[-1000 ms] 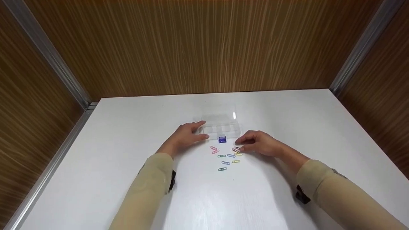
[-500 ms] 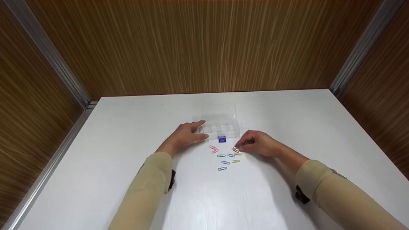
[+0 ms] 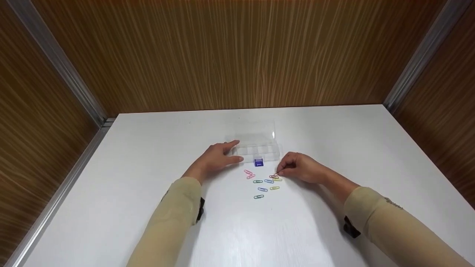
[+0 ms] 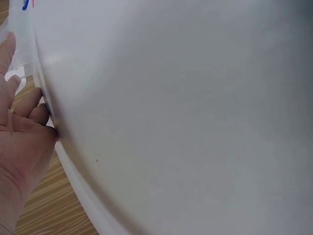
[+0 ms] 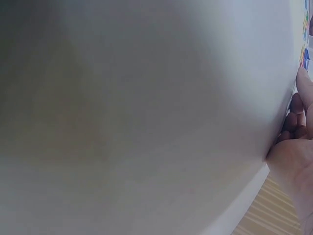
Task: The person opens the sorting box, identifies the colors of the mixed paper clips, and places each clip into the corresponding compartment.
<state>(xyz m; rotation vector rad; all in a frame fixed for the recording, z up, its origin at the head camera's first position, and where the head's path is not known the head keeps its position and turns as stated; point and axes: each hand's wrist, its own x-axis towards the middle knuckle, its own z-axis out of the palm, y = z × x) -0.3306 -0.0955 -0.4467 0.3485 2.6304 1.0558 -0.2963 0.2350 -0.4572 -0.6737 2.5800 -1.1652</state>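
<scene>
A clear plastic compartment box (image 3: pixel 265 158) with a blue-purple latch (image 3: pixel 258 162) stands with its lid raised at the back. My left hand (image 3: pixel 216 157) holds the box's left end, thumb at the front and forefinger toward the back. In the left wrist view, the other fingers of the left hand (image 4: pixel 24 132) are bent against the table. Right of the box, my right hand (image 3: pixel 302 167) pinches a red paper clip between thumb and forefinger, its outer end showing. Another red paper clip (image 3: pixel 273 177) lies below those fingertips. The right wrist view shows the right hand (image 5: pixel 298 132) low at the tabletop.
Pink paper clips (image 3: pixel 249 174), green paper clips (image 3: pixel 258 197), blue paper clips (image 3: pixel 262 189) and yellow paper clips (image 3: pixel 274 188) lie loose before the box on the white table (image 3: pixel 237 230). A wood-grain panel (image 3: pixel 237 55) rises behind the table.
My right thumb and forefinger have closed together on a red paper clip and lifted its end slightly from the other. The left hand and the box have stayed in place.
</scene>
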